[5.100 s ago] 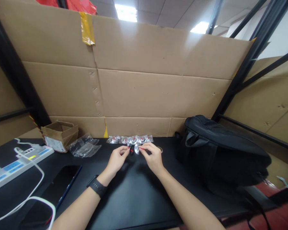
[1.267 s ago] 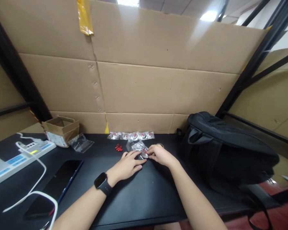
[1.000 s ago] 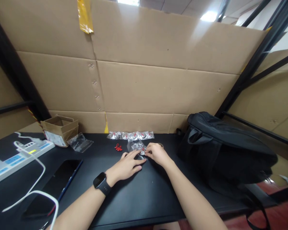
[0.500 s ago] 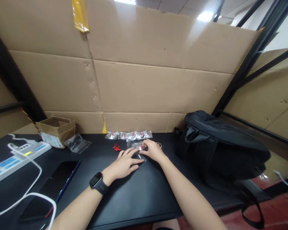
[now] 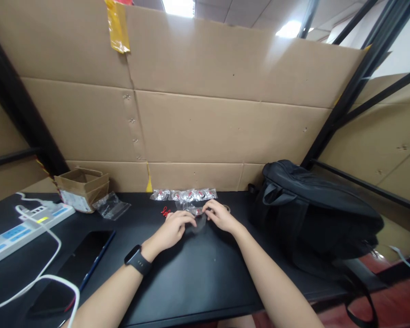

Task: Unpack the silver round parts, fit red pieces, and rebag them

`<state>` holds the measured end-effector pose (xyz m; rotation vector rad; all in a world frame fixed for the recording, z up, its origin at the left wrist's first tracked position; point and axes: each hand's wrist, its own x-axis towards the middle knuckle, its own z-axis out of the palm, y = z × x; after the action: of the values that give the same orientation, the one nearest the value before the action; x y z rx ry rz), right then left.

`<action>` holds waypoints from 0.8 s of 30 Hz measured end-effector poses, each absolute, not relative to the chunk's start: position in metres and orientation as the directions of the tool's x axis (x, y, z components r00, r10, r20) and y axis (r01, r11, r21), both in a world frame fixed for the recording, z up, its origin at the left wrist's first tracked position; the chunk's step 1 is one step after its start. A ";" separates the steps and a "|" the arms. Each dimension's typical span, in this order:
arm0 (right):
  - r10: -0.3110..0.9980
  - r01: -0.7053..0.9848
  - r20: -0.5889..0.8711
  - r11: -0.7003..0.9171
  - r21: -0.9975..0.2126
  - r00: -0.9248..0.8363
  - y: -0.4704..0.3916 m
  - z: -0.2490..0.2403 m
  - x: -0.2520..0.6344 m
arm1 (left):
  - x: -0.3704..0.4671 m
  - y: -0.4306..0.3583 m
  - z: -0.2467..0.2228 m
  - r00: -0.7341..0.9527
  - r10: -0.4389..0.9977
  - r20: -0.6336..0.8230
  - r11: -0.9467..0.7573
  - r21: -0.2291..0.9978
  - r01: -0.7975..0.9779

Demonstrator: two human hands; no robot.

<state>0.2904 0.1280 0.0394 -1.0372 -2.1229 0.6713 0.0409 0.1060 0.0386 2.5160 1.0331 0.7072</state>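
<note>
A small clear plastic bag (image 5: 196,211) with something silvery and red in it lies between my hands on the black tabletop. At its right edge my right hand (image 5: 222,216) has thumb and fingers closed in a pinch. My left hand (image 5: 176,228), with a black smartwatch (image 5: 137,260) on the wrist, is at the bag's left side, fingers bent down and thumb apart. Small red knotted cords (image 5: 165,211) lie just beyond the left hand. A ring-shaped item (image 5: 228,208) shows partly behind the right hand.
Several clear packets (image 5: 187,195) with silvery and red contents line the cardboard wall (image 5: 194,132). At left are an opened small box (image 5: 84,187), a crumpled plastic bag (image 5: 112,206), a phone (image 5: 75,266), a power strip (image 5: 27,230) and white cables. A black backpack (image 5: 314,214) stands at right.
My left hand has lifted from its flat, spread pose and drawn left, its fingers now bent. The right hand has shifted slightly; the bag between them has moved a little.
</note>
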 end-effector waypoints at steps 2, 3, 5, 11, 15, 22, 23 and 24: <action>0.832 0.487 0.337 0.537 -0.689 -0.441 0.128 0.039 0.296 | 0.043 0.108 0.038 0.569 0.735 0.369 -0.673 0.497 0.548; 0.836 0.497 0.331 0.532 -0.686 -0.438 0.128 0.038 0.297 | 0.045 0.108 0.037 0.542 0.747 0.386 -0.663 0.501 0.556; 0.836 0.509 0.323 0.531 -0.677 -0.443 0.129 0.035 0.296 | 0.048 0.110 0.034 0.491 0.777 0.393 -0.629 0.495 0.599; 0.855 0.557 0.341 0.514 -0.652 -0.390 0.134 0.033 0.292 | 0.052 0.113 0.035 0.398 0.836 0.377 -0.546 0.510 0.664; 0.899 0.541 0.258 0.422 -0.728 -0.355 0.140 0.029 0.296 | 0.050 0.112 0.038 0.315 0.894 0.319 -0.447 0.583 0.678; 0.955 0.318 0.111 0.199 -0.927 -0.275 0.141 0.020 0.292 | 0.057 0.111 0.031 0.181 0.948 0.264 -0.317 0.698 0.643; 0.960 0.316 0.104 0.186 -0.930 -0.260 0.139 0.020 0.290 | 0.057 0.111 0.030 0.175 0.945 0.275 -0.320 0.684 0.656; 0.961 0.325 0.102 0.185 -0.927 -0.256 0.138 0.020 0.290 | 0.058 0.110 0.029 0.180 0.939 0.291 -0.334 0.658 0.676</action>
<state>0.2897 0.1380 0.0202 -1.2251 -1.7156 1.0782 0.0578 0.1101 0.0294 2.0829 1.5230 0.9488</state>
